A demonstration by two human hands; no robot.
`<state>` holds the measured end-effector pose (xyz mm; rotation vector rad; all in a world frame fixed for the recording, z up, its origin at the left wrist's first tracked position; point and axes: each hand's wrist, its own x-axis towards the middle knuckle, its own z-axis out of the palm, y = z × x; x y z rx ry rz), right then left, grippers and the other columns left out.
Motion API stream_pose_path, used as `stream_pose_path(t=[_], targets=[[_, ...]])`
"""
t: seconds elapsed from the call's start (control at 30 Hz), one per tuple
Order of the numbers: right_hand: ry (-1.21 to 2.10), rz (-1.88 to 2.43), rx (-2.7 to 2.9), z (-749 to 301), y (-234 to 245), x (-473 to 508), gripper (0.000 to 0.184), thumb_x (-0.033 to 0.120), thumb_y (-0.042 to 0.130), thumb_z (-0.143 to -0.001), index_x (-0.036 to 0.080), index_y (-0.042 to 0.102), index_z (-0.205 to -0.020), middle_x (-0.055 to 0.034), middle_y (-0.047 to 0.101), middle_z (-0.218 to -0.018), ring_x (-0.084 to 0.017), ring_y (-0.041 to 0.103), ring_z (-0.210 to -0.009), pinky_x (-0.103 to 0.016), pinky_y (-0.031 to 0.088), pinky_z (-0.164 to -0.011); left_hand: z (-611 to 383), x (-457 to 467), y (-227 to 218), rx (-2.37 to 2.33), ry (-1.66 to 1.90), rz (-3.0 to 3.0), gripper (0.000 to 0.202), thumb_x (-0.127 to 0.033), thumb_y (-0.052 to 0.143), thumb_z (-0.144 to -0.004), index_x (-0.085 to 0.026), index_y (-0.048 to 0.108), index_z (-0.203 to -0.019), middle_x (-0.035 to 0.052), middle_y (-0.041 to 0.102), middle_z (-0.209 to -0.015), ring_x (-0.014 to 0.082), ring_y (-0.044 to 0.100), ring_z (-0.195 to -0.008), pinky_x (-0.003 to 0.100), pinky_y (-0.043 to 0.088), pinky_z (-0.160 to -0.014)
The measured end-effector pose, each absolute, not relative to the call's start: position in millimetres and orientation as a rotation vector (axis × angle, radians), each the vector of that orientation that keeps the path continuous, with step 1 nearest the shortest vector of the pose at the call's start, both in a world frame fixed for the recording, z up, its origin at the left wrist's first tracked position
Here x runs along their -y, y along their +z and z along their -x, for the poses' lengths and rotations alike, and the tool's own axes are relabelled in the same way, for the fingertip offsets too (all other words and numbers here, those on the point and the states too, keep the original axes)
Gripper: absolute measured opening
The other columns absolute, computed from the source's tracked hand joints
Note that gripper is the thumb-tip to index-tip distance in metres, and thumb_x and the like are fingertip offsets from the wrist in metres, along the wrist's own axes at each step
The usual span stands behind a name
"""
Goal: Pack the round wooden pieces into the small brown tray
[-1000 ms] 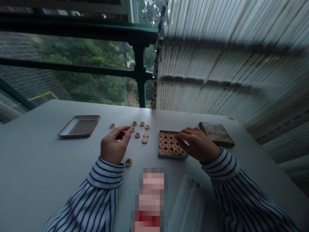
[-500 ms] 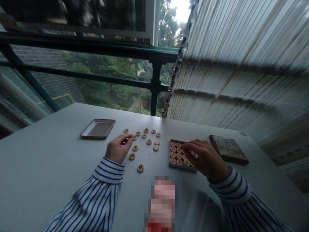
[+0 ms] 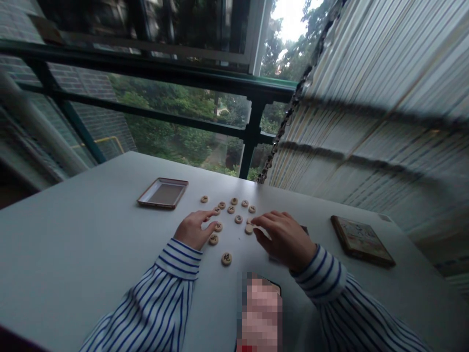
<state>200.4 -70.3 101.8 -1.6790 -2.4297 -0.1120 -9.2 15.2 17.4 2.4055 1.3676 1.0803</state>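
Note:
Several round wooden Chinese chess pieces with dark characters lie scattered mid-table. My left hand (image 3: 195, 230) is at their left side, thumb and forefinger apart. Its fingertips are close to one piece (image 3: 216, 210) and another piece (image 3: 218, 227); whether they touch cannot be told. My right hand (image 3: 284, 238) hovers over the shallow piece box, fingers spread and pointing left. Close to its fingertips lie two pieces showing plain faces, the nearer plain piece (image 3: 249, 229) partly overlapping the other in view. Most of the box is hidden by that hand; just a corner (image 3: 305, 229) shows.
A shallow tray-like lid (image 3: 163, 193) lies at the back left of the white table (image 3: 110, 244). On the right is a flat, decorated box (image 3: 362, 239). A pixelated object (image 3: 260, 313) lies at the front. Beyond are a railing and a hanging string curtain.
My right hand has moved left from the box's pieces to the plain pieces and its fingers have opened. My left thumb and forefinger have parted. The view has shifted, sliding everything rightward.

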Motion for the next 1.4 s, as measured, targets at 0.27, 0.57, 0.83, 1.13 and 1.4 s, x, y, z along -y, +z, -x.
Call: stream_pose_path(t=[0.27,0.57,0.83,1.13,1.4], targets=[[-0.086,1.656,2.4,-171.9,73.0,58.9,0.018,0.02,0.042,-0.083,0.021,0.055,-0.094,-0.0034,0.062,-0.088,-0.015,0.052,-0.085,-0.029,0.031,-0.07,1.4,-11.3,11.8,-1.434,0.998,-2.486,0.025,-0.025,0.055,-0.071,-0.015,0.062,-0.093,0.0084,0.066,-0.093,0.0216,0.059,-0.085,0.035,0.047,-0.078],[-0.125,1.593,2.391,-170.8,55.1,58.5,0.017,0.017,0.043,-0.081,0.021,0.056,-0.09,-0.0036,0.062,-0.086,-0.015,0.051,-0.085,-0.029,0.032,-0.071,-7.6,-8.0,3.6,-1.53,0.915,-2.493,0.03,-0.03,0.055,-0.069,-0.016,0.062,-0.095,0.0086,0.066,-0.091,0.023,0.058,-0.083,0.037,0.045,-0.076],[-0.126,1.582,2.428,-170.4,53.3,59.1,0.017,0.018,0.043,-0.081,0.021,0.057,-0.091,-0.0043,0.061,-0.084,-0.016,0.05,-0.085,-0.029,0.031,-0.07,-14.6,-7.8,5.4,-1.587,0.808,-2.439,0.032,-0.029,0.054,-0.069,-0.016,0.061,-0.097,0.0067,0.066,-0.09,0.0237,0.058,-0.083,0.036,0.045,-0.076],[-0.114,1.57,2.411,-170.7,52.4,59.4,0.017,0.017,0.043,-0.081,0.02,0.057,-0.09,-0.0041,0.062,-0.084,-0.016,0.05,-0.085,-0.029,0.031,-0.069,-13.0,-11.6,2.7,-1.551,0.834,-2.394,0.031,-0.027,0.054,-0.067,-0.016,0.062,-0.095,0.0069,0.066,-0.088,0.0228,0.058,-0.081,0.035,0.046,-0.076],[-0.126,1.568,2.414,-171.6,51.4,59.5,0.016,0.018,0.045,-0.08,0.02,0.057,-0.091,-0.0045,0.061,-0.085,-0.015,0.05,-0.086,-0.028,0.031,-0.07,-10.8,-11.9,5.6,-1.568,0.801,-2.34,0.032,-0.028,0.055,-0.066,-0.017,0.062,-0.095,0.0061,0.067,-0.087,0.0219,0.059,-0.077,0.034,0.046,-0.073]])
